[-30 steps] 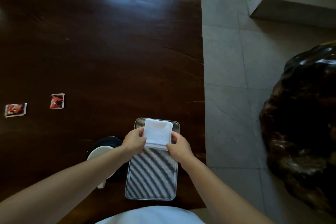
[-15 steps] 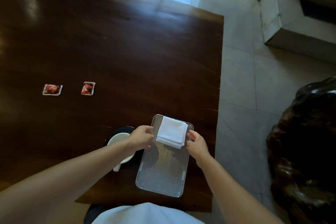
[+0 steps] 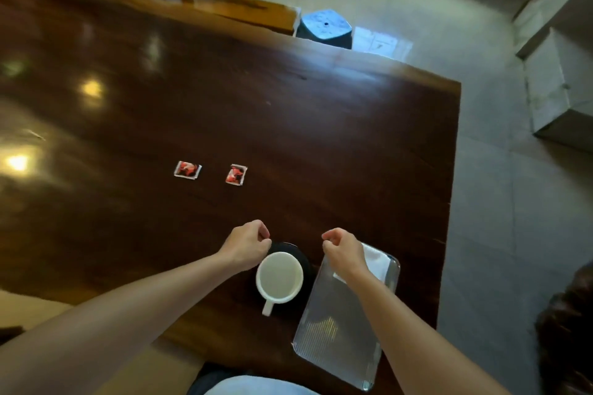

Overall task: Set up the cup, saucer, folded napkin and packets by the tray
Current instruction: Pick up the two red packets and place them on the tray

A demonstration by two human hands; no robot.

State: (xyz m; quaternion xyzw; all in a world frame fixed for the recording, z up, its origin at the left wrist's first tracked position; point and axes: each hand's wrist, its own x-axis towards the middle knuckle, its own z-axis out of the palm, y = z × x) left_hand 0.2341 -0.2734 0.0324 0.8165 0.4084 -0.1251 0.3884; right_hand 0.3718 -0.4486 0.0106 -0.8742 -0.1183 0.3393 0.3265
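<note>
Head view: both loosely curled hands (left hand (image 3: 247, 245), right hand (image 3: 345, 252)) empty over ribbed metal tray (image 3: 340, 340).

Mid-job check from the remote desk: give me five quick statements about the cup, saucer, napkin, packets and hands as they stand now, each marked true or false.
1. The cup stands on the dark saucer. True.
2. The folded napkin lies on the bare table beside the packets. False: it lies on the far end of the tray.
3. Both packets, the left packet and the right packet, lie on the table, apart from each other. True.
4. The right hand holds a packet. False: nothing shows in it; its fingers are loosely curled above the tray's far end.
5. The left hand grips the cup handle. False: the handle points toward the person, away from that hand.
</note>
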